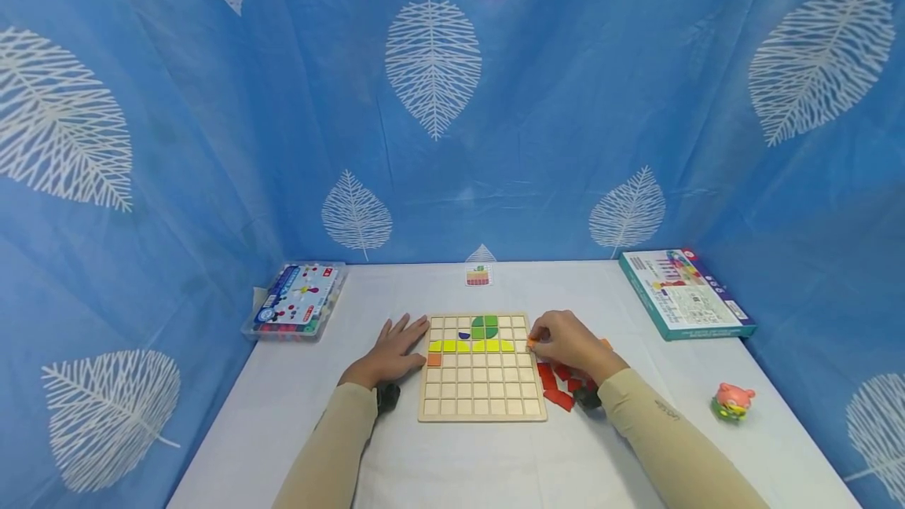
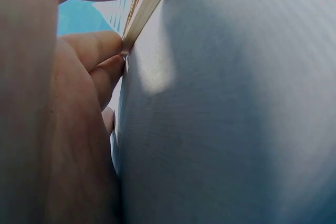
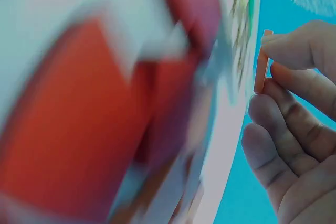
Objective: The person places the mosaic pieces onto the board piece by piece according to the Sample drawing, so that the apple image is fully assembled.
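My right hand pinches an orange tile between thumb and fingers, beside the right edge of a wooden grid board. My left hand lies with spread fingers against the board's left edge; in the left wrist view its fingertips touch the wooden side. On the board, a row of yellow tiles runs across, with green tiles above it and a small dark blue half-round tile. One orange square tile sits under the row's left end.
Loose red tiles lie right of the board, under my right forearm. A small picture card stands behind. Boxes are at back left and back right. A pink toy figure stands at the right.
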`<state>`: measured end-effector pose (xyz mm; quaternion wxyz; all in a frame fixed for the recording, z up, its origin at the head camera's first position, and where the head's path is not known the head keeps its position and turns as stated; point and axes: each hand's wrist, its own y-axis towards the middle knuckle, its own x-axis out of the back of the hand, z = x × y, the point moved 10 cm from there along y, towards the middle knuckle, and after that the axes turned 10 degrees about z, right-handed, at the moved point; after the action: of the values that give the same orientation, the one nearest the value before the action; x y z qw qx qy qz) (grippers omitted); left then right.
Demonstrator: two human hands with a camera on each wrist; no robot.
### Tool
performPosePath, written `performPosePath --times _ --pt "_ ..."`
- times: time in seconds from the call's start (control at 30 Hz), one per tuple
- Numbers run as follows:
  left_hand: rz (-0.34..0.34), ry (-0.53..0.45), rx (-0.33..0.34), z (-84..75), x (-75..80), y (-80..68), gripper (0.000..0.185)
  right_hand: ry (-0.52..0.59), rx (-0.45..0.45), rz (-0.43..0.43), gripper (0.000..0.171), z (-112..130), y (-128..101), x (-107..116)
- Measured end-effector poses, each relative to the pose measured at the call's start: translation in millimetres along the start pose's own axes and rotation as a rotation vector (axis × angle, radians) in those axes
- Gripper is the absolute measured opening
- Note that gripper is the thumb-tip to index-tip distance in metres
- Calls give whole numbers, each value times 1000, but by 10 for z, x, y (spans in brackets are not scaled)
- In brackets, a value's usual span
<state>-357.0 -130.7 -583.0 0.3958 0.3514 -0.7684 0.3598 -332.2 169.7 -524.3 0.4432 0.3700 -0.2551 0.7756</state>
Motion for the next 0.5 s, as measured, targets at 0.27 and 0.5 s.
performPosePath --times 0.27,0.5 --pt "3 5 12 9 10 -12 77 -55 177 17 5 645 243 -356" --pt "6 -13 -4 -10 21 -10 76 -114 258 68 5 1048 491 -686"
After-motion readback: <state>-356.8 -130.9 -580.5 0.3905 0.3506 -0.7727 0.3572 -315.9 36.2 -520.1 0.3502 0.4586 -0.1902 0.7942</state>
